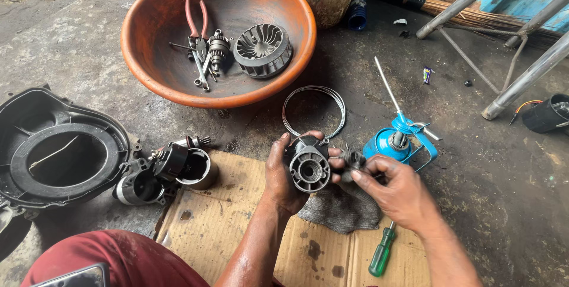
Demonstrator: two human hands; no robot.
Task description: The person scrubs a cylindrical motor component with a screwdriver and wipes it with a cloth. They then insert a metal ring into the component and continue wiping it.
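The left hand [283, 175] is curled around a grey round metal housing [309, 168], held above the cardboard [237, 216] on the floor. The right hand [396, 187] pinches a dark rag [354, 159] against the housing's side, fingers closed on it.

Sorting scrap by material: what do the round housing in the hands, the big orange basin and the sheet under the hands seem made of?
Round housing: probably cast metal, dull grey, ribbed, greasy. Orange basin: looks like plastic, one even colour, smooth rim, grimy inside. Sheet: brown cardboard, creased and oil-stained.
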